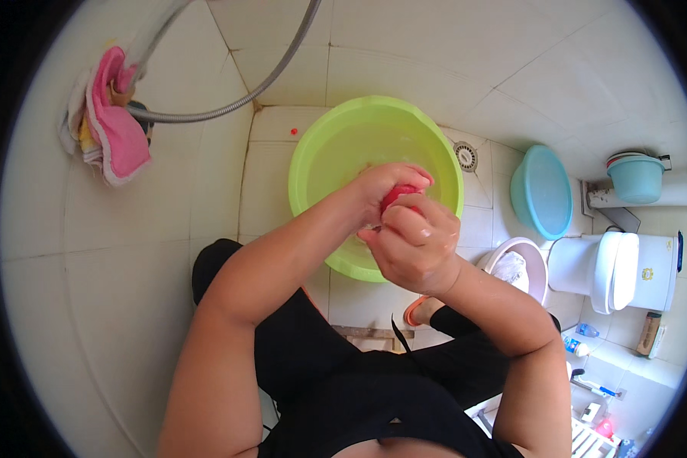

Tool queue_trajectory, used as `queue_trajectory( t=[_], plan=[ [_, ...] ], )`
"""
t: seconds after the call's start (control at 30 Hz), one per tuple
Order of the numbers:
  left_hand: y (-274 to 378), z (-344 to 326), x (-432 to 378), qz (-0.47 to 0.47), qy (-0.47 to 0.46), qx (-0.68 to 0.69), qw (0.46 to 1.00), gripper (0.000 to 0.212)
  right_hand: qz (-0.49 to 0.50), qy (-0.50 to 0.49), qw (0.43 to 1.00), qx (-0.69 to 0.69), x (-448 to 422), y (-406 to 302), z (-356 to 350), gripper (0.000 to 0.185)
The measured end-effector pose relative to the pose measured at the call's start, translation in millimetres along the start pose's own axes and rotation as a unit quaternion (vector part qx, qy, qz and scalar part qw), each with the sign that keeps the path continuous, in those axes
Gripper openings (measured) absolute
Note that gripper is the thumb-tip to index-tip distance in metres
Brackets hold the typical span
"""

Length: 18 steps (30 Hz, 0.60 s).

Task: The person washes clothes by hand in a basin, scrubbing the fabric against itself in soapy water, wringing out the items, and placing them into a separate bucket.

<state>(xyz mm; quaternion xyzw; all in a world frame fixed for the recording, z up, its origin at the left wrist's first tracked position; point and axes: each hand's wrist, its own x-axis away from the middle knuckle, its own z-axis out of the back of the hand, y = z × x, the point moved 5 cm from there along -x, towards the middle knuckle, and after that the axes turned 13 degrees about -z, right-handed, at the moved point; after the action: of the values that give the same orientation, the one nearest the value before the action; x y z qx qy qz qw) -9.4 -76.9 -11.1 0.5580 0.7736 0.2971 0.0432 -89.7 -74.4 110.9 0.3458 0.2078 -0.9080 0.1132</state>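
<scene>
Both of my hands are together above the right part of a large lime-green plastic basin point(315, 143) on the tiled floor. Between them is a bunched, wet red cloth point(399, 196). My left hand point(394, 186) closes around it from the upper left. My right hand point(418, 240) grips it from the lower right, its knuckles wet. Pale, slightly cloudy water point(372, 137) lies in the basin. My fingers hide most of the cloth.
A floor drain point(465, 156) lies right of the basin, near a blue basin point(543, 192), a pale tub point(540, 275) with white cloth and a toilet point(612, 272). A metal shower hose point(252, 94) and pink cloth point(120, 137) hang at upper left.
</scene>
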Motion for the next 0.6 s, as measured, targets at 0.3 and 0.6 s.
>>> queue_trajectory(
  t=[0.3, 0.6],
  plan=[
    [-25, 18, 0, 0.048, -0.050, -0.212, 0.975, 0.011, 0.104, -0.194, 0.975, 0.008, 43, -32, -41, 0.014],
    [-36, 56, -19, -0.046, -0.035, -0.479, 0.876, 0.006, 0.135, -0.236, 0.962, 0.005, 88, -15, -93, 0.015]
  ],
)
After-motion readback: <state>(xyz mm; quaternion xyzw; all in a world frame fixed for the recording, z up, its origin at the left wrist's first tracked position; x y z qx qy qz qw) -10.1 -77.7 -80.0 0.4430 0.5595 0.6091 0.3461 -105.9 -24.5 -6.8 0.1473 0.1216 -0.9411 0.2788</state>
